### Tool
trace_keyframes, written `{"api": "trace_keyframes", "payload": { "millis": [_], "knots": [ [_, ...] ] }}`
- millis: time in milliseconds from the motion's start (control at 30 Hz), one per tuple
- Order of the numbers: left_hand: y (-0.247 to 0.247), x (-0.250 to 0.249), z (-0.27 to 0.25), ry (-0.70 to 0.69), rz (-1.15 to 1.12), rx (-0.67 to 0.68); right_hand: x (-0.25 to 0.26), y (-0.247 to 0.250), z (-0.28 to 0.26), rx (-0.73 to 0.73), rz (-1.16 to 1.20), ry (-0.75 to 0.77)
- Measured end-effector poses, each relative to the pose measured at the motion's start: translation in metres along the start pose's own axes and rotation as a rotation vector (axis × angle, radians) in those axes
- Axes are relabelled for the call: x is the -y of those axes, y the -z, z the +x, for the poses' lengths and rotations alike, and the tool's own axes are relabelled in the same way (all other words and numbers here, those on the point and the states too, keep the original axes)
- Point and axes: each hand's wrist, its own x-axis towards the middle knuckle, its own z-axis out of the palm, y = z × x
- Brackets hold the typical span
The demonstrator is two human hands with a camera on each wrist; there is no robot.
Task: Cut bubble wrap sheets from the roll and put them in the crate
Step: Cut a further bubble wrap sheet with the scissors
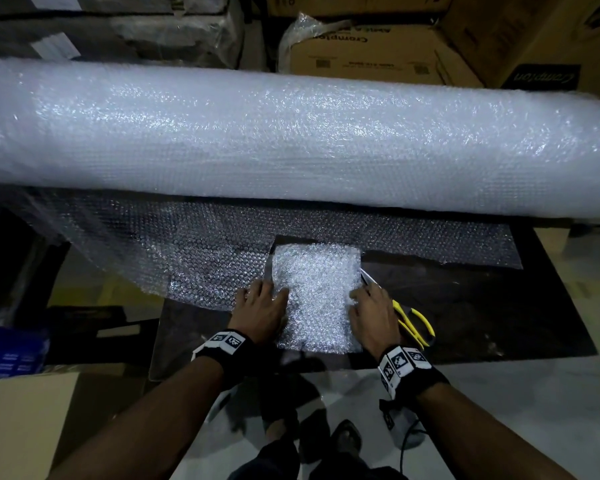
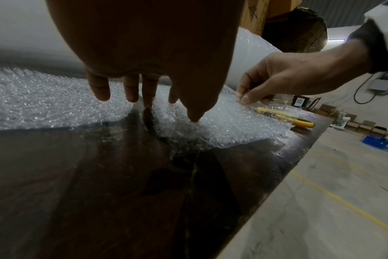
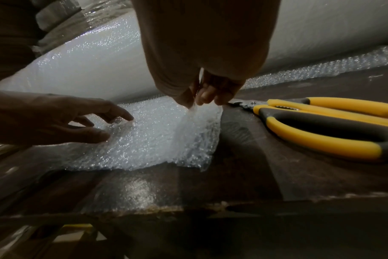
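Head view, taken from left to right: a blue crate (image 1: 4,344) sits at the far left below the table edge, well apart from the work. On the dark table (image 1: 499,323) the left hand (image 1: 262,306) has its fingers spread and loosely bent, thumb and fingertips touching the left edge of the cut bubble wrap sheet (image 1: 317,296). The sheet lies between the hands, its long axis running near to far, just in front of the big roll (image 1: 291,140). The right hand (image 1: 374,315) pinches the sheet's right edge, lifting it slightly. Yellow scissors (image 1: 414,325) lie just right of that hand. The left hand is nearer the crate, so the sheet probably travels leftward.
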Motion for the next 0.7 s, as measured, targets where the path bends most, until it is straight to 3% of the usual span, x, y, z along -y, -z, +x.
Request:
{"api": "trace_keyframes", "payload": {
  "millis": [500, 700],
  "knots": [
    [0.010, 0.003, -0.005, -0.017, -0.001, -0.022, 0.008, 0.002, 0.017, 0.182, 0.364, -0.011],
    [0.029, -0.003, 0.016, -0.202, -0.042, -0.289, 0.009, 0.002, 0.012, 0.254, 0.401, 0.073]
  ]
}}
